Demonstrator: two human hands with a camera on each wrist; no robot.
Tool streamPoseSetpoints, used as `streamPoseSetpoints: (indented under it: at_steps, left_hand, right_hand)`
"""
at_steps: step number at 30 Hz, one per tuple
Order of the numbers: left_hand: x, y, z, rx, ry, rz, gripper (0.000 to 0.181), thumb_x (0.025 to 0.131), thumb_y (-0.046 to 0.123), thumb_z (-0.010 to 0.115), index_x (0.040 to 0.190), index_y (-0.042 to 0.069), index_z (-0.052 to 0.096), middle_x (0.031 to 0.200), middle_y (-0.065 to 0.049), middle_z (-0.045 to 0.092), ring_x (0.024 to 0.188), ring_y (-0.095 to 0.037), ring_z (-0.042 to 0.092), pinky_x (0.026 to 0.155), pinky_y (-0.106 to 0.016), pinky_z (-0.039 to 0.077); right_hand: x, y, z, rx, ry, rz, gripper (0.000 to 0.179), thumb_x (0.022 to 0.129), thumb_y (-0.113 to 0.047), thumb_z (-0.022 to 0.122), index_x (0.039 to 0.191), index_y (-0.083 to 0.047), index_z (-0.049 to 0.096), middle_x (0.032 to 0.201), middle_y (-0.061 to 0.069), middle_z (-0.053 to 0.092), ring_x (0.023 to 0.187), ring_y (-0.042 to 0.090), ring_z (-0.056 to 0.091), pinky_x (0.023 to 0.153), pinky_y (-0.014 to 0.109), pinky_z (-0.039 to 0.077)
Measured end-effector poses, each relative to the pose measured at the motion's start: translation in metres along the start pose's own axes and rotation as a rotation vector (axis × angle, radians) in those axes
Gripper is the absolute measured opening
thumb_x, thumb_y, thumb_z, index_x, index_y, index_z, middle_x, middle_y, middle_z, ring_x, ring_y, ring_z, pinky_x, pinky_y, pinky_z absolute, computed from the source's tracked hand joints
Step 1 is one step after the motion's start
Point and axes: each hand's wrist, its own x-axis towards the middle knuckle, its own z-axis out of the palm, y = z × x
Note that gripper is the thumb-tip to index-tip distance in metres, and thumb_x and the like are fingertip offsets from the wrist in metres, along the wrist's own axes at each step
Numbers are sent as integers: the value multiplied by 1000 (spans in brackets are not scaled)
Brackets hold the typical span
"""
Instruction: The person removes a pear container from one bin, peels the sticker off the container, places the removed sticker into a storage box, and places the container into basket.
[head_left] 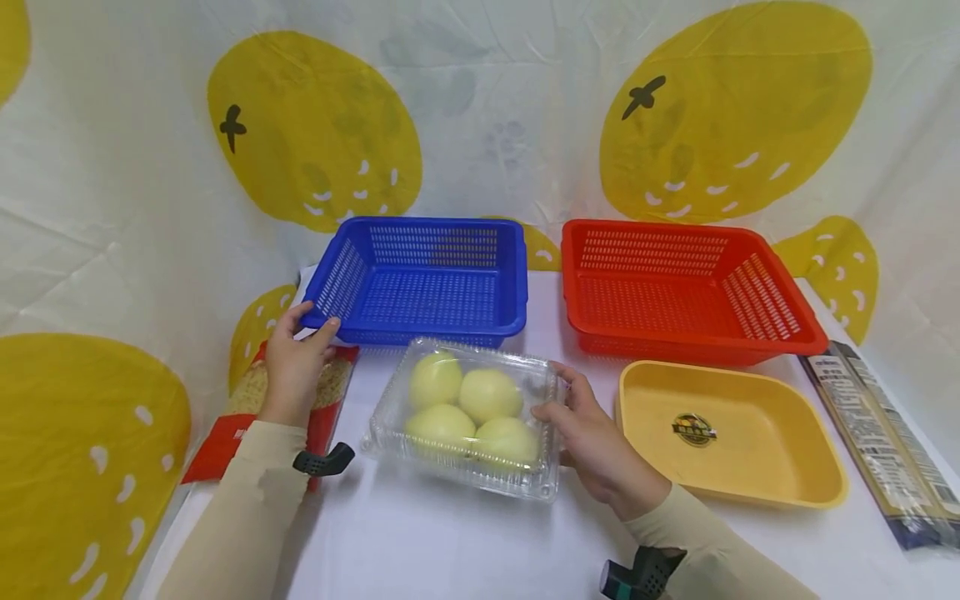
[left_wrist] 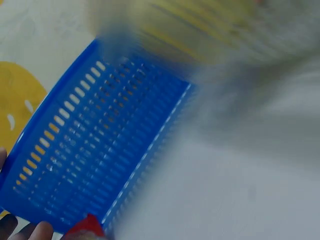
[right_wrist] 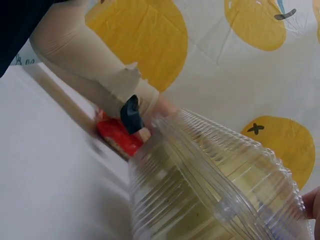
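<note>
My right hand (head_left: 592, 433) grips the right side of a clear plastic clamshell box (head_left: 465, 477), thumb on the lid's edge. Inside it sit several round, pale yellow-green fruits (head_left: 490, 395). The box is tilted over the white table, its far edge overlapping the front of a blue basket (head_left: 431, 292) in the head view. At that basket's front left corner my left hand (head_left: 295, 362) holds the rim between thumb and fingers. In the left wrist view its fingertips (left_wrist: 42, 231) show at the basket corner (left_wrist: 30, 205), and the box above is blurred.
A red and clear bag of pasta (head_left: 330, 392) lies under the left forearm. To the right stand a red basket (head_left: 697, 346) and a yellow tray (head_left: 750, 450). A long flat package (head_left: 877, 433) lies at the right table edge. Fruit-patterned cloth (head_left: 510, 108) hangs around the table.
</note>
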Motion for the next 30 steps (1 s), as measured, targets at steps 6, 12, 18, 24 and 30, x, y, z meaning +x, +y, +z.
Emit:
streamPoseSetpoints:
  at_steps: [6,12,18,24,30]
  left_hand:
    - [-6,-3,8,-29,50,39,75,99,38,77,164,27,41,156,-6,49,120,-22,61,92,-24,59]
    - [-8,-5,14,-66,98,81,76,98,32,81,163,20,43,152,-9,53,102,-17,61,77,-16,57]
    - [-12,-4,18,-65,134,97,77,99,27,79,166,18,41,163,-8,46,122,-25,65,96,-32,60]
    - [-13,-5,22,-101,129,93,77,102,26,75,168,20,36,171,-6,31,142,-35,55,110,-48,51]
    - [-15,-5,25,-98,125,79,77,104,27,73,169,25,33,172,-4,30,145,-36,52,110,-51,50]
  right_hand:
    - [-12,-15,-4,18,-25,-26,78,100,-8,55,167,-20,16,159,22,32,124,37,50,82,46,60]
    - [-16,-38,-10,-36,-71,-54,79,99,-10,58,166,-17,16,158,20,33,122,35,54,83,47,63]
    - [-18,-61,-17,-119,-87,-85,80,100,-13,59,166,-16,15,164,15,27,130,38,46,84,46,62]
    - [-13,-86,-22,-139,-90,-88,79,100,-14,59,165,-17,15,158,19,32,128,38,48,85,46,62]
    - [-6,-107,-23,-145,-115,-118,79,101,-14,59,165,-16,13,157,19,32,134,41,45,88,49,63]
